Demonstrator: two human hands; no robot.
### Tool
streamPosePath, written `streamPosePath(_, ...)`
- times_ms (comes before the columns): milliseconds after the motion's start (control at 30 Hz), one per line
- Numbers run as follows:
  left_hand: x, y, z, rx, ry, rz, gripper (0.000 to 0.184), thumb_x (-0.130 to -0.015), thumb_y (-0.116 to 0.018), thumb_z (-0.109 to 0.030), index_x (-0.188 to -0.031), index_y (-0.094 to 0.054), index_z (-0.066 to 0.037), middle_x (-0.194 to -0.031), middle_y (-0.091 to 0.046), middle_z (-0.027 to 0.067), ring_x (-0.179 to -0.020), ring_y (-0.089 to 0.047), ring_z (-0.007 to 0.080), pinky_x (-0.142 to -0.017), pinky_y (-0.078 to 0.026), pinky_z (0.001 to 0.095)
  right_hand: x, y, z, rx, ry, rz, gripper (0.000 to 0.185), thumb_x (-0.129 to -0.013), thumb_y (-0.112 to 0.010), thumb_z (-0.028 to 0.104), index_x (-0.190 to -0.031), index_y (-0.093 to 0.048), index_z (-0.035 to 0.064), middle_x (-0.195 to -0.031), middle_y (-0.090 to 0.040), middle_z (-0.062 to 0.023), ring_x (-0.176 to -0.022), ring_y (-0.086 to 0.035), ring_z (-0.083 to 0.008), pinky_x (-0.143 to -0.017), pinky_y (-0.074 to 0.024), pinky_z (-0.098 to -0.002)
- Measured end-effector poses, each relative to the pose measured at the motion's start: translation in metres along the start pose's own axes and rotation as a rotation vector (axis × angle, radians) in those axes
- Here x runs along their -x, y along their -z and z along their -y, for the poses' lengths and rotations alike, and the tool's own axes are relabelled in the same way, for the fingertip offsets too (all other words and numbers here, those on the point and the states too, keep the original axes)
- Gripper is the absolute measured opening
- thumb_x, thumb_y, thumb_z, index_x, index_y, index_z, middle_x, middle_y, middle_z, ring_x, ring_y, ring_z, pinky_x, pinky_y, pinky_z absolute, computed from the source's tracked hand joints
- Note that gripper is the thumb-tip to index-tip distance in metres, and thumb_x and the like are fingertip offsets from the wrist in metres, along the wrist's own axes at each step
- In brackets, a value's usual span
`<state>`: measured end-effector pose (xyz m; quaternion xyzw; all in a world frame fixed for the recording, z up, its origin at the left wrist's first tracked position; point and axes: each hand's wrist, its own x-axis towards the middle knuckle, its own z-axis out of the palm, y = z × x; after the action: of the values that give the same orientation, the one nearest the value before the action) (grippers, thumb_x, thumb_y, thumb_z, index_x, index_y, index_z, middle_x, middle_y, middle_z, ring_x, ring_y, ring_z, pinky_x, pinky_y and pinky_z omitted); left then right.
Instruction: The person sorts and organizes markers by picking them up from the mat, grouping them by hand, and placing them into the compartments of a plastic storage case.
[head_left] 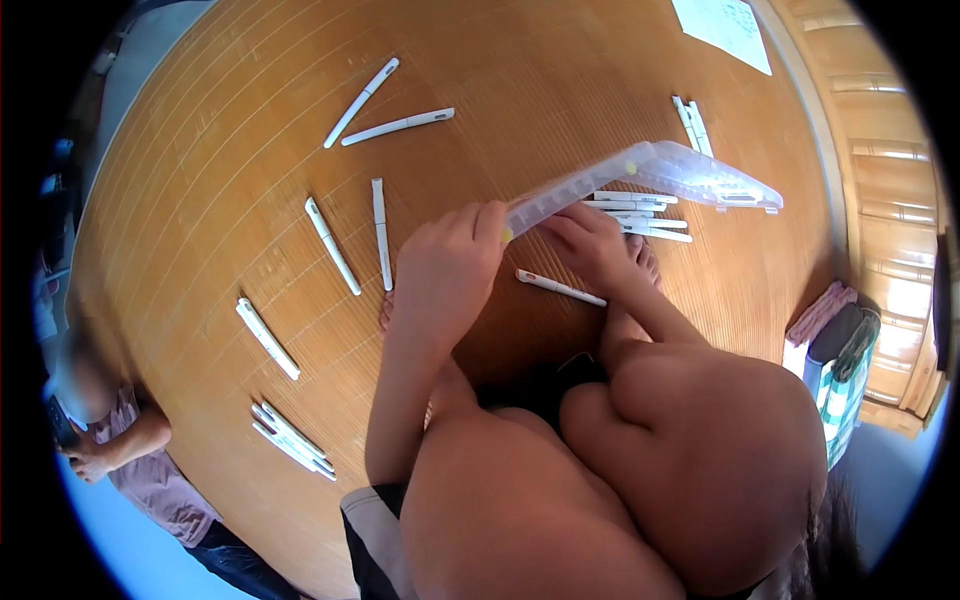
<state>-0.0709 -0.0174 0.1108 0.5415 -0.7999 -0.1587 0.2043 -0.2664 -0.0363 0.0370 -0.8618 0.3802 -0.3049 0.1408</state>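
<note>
A clear plastic pen case (570, 195) is held up, tilted, with its lid (715, 178) swung open to the right. My left hand (450, 262) is closed on the near left end of the case. Along the lower edge of the case, my right hand (590, 245) has its fingers bent against it, partly hidden. Just under my right hand lies a white pen (560, 288). Several white pens (640, 222) sit side by side behind the case. Left of my left hand is another white pen (381, 235).
More white pens lie across the wooden surface (520, 90), including a small bunch (293, 440) at lower left and a pair (692, 125) at upper right. A paper sheet (728, 30) lies at the far right. Another person (150, 455) is at the left edge.
</note>
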Motion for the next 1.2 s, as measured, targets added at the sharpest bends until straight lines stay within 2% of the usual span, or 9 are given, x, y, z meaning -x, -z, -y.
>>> streamPosePath(33, 0.001, 0.0, -0.001, -0.049, 0.004, -0.003, 0.029, -0.067, -0.063, -0.011, -0.092, -0.048, -0.006, -0.077, -0.054, 0.0062, -0.066, -0.054, 0.0201, -0.057, -0.044, 0.0303, 0.01, 0.012, -0.011, 0.029, 0.007, 0.067, 0.027, -0.06, -0.062, 0.002, -0.086, -0.057, 0.0055, -0.091, -0.055, -0.0087, -0.078, -0.055, -0.0259, -0.064, -0.0452, -0.0329)
streamPosePath(133, 0.002, 0.002, -0.002, -0.036, 0.02, -0.002, 0.031, -0.066, -0.063, -0.013, -0.092, -0.048, -0.006, -0.076, -0.054, 0.006, -0.065, -0.054, 0.0198, -0.057, -0.043, 0.0304, 0.041, 0.05, -0.035, 0.093, -0.365, 0.175, 0.048, -0.058, -0.06, 0.002, -0.105, -0.05, 0.005, -0.11, -0.047, -0.0123, -0.102, -0.044, -0.0304, -0.084, -0.0381, -0.0371)
streamPosePath(233, -0.001, 0.005, -0.004, -0.025, 0.057, 0.024, 0.031, -0.066, -0.064, -0.013, -0.092, -0.048, -0.006, -0.076, -0.054, 0.0058, -0.064, -0.053, 0.0198, -0.057, -0.043, 0.0303, 0.053, 0.066, -0.055, 0.239, -0.436, 0.344, 0.046, -0.057, -0.061, 0.003, -0.102, -0.05, 0.005, -0.107, -0.047, -0.0121, -0.1, -0.045, -0.03, -0.083, -0.0383, -0.0368)
streamPosePath(433, 0.003, 0.004, -0.003, 0.023, 0.029, 0.001, 0.03, -0.068, -0.063, -0.015, -0.093, -0.049, -0.007, -0.075, -0.053, 0.0056, -0.065, -0.053, 0.02, -0.057, -0.042, 0.0303, 0.05, 0.06, -0.079, 0.425, -0.313, 0.683, 0.043, -0.056, -0.062, 0.004, -0.097, -0.048, 0.0052, -0.102, -0.047, -0.0116, -0.095, -0.046, -0.0292, -0.079, -0.0386, -0.036)
streamPosePath(667, 0.001, 0.001, -0.002, -0.011, 0.046, -0.02, 0.029, -0.069, -0.062, -0.015, -0.093, -0.05, -0.007, -0.077, -0.054, 0.0052, -0.064, -0.053, 0.0192, -0.058, -0.042, 0.0301, 0.049, 0.045, -0.087, 0.527, -0.167, 0.871, 0.04, -0.055, -0.064, 0.006, -0.092, -0.047, 0.0053, -0.096, -0.047, -0.011, -0.089, -0.047, -0.0282, -0.075, -0.0391, -0.0351)
streamPosePath(800, 0.002, 0.0, 0.0, 0.015, 0.039, -0.028, 0.028, -0.069, -0.062, -0.014, -0.093, -0.051, -0.007, -0.079, -0.054, 0.0052, -0.063, -0.053, 0.0188, -0.058, -0.042, 0.0299, 0.054, 0.056, -0.078, 0.401, -0.17, 0.701, 0.039, -0.055, -0.065, 0.008, -0.088, -0.046, 0.0054, -0.093, -0.048, -0.0107, -0.085, -0.048, -0.0277, -0.073, -0.0393, -0.0345)
streamPosePath(1000, 0.0, 0.006, -0.006, -0.002, 0.076, 0.031, 0.035, -0.066, -0.064, -0.013, -0.097, -0.05, -0.008, -0.082, -0.055, 0.0055, -0.069, -0.054, 0.019, -0.062, -0.043, 0.0303, 0.05, 0.067, -0.029, -0.493, -0.228, -0.107, 0.033, -0.061, -0.062, -0.002, -0.085, -0.04, 0.0073, -0.081, -0.05, -0.0111, -0.064, -0.051, -0.0218, -0.054, -0.042, -0.0279)
streamPosePath(1067, -0.002, 0.01, -0.009, -0.03, 0.093, 0.072, 0.039, -0.065, -0.065, -0.014, -0.099, -0.049, -0.008, -0.082, -0.055, 0.005, -0.076, -0.055, 0.0195, -0.065, -0.044, 0.0305, 0.038, 0.071, -0.02, -0.452, -0.075, -0.144, 0.034, -0.061, -0.061, -0.004, -0.086, -0.04, 0.0079, -0.08, -0.05, -0.0113, -0.064, -0.051, -0.021, -0.054, -0.042, -0.0277)
streamPosePath(1200, -0.003, 0.015, -0.009, -0.015, 0.105, 0.1, 0.042, -0.064, -0.065, -0.012, -0.104, -0.05, -0.009, -0.086, -0.055, 0.0071, -0.067, -0.055, 0.0199, -0.062, -0.043, 0.0307, 0.023, 0.07, -0.007, -0.523, -0.026, -0.143, 0.036, -0.061, -0.061, -0.006, -0.086, -0.039, 0.0082, -0.079, -0.049, -0.0114, -0.064, -0.051, -0.0205, -0.053, -0.0418, -0.0269)
